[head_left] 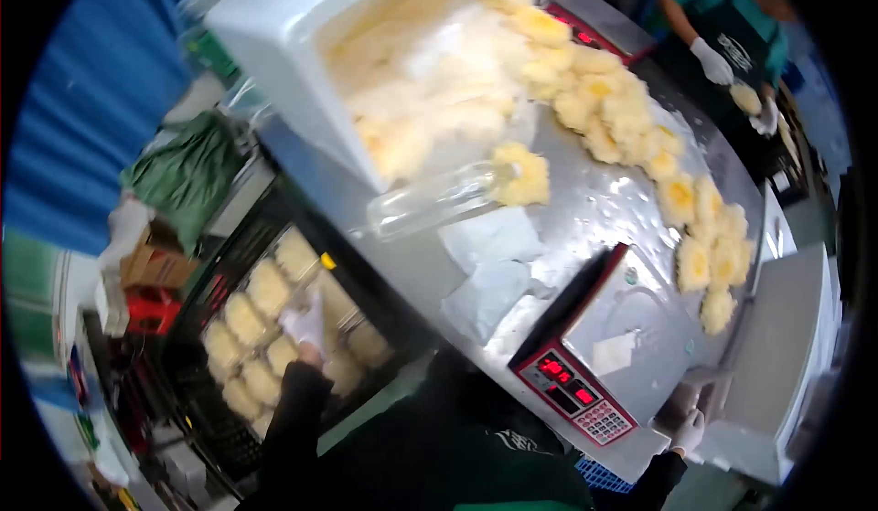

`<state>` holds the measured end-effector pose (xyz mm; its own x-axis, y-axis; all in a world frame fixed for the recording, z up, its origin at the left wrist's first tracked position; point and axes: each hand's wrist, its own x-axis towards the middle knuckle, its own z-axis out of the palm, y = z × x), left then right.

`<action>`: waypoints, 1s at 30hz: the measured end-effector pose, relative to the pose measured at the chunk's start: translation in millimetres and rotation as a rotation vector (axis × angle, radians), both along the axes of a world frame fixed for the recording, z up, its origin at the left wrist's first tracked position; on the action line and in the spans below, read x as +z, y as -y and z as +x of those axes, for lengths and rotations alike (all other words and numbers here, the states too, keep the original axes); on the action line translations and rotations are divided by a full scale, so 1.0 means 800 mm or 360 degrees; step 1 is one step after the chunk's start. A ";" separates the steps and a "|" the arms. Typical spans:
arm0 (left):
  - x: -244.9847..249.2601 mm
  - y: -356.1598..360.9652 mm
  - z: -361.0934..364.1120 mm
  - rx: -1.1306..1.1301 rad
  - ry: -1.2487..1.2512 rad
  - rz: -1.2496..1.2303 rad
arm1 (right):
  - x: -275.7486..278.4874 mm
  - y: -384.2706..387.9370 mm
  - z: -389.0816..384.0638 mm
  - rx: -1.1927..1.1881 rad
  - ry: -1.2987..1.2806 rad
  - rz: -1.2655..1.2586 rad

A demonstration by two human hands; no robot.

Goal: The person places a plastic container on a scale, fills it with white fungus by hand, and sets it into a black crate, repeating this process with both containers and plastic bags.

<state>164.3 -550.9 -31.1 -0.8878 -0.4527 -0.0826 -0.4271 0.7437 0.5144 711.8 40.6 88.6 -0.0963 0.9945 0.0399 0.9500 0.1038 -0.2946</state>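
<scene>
My left hand [306, 322], in a white glove and dark sleeve, reaches down into a black crate [206, 424] and rests on the wrapped pale yellow packs [245, 321] lying in it. Blur hides whether it grips one. My right hand [688, 431], also gloved, is curled on the near corner of a white box [777, 365] beside a weighing scale [608, 346] with a red display. Peeled yellow fruit pieces [631, 127] lie in a long row on the wet steel table [585, 209].
A big white foam box [302, 36] full of pale fruit stands at the table's far end, a clear plastic tub [430, 202] beside it. Another gloved person [722, 49] works at the far side next to a second scale [599, 22]. A green bag [187, 177] and cartons sit on the left.
</scene>
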 end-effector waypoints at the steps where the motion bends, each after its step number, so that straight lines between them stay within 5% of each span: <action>1: 0.032 -0.014 0.002 0.0124 -0.0070 -0.0204 | -0.005 0.007 0.002 -0.0027 -0.0056 0.0035; 3: 0.120 -0.071 -0.007 -0.0315 -0.0857 -0.0217 | 0.023 0.050 -0.038 0.0249 -0.0371 0.0185; 4: 0.141 -0.104 -0.020 -0.0458 -0.1055 0.0277 | 0.023 0.054 -0.040 0.0284 -0.0244 0.0282; 5: 0.179 -0.138 -0.030 -0.0690 -0.0994 -0.0054 | 0.022 0.056 -0.036 0.0258 -0.0197 0.0247; 7: 0.220 -0.218 -0.052 -0.1134 -0.0933 0.0344 | 0.023 0.057 -0.031 0.0215 -0.0111 0.0178; 13: 0.191 -0.450 -0.136 -0.2437 -0.0535 0.0214 | 0.044 0.049 -0.037 0.0160 -0.0302 -0.0047; 16: 0.172 -0.566 -0.163 -0.2623 0.0036 -0.0327 | 0.048 0.037 -0.033 0.0054 -0.0324 -0.0165; 19: 0.153 -0.647 -0.178 -0.2651 -0.0116 -0.0599 | 0.055 0.042 -0.038 0.0029 -0.0328 -0.0199; 20: 0.136 -0.683 -0.193 -0.2490 0.0176 -0.0500 | 0.051 0.044 -0.038 0.0024 -0.0301 -0.0129; 23: 0.131 -0.742 -0.208 -0.2430 -0.0006 -0.0650 | 0.051 0.046 -0.055 -0.0049 -0.0209 0.0024; 26: 0.058 -0.796 -0.239 -0.2383 -0.0150 -0.0947 | 0.037 0.035 -0.045 -0.0098 -0.0172 0.0067; 30: 0.060 -0.812 -0.248 -0.2259 -0.0286 -0.0630 | 0.046 0.036 -0.050 -0.0137 -0.0213 0.0392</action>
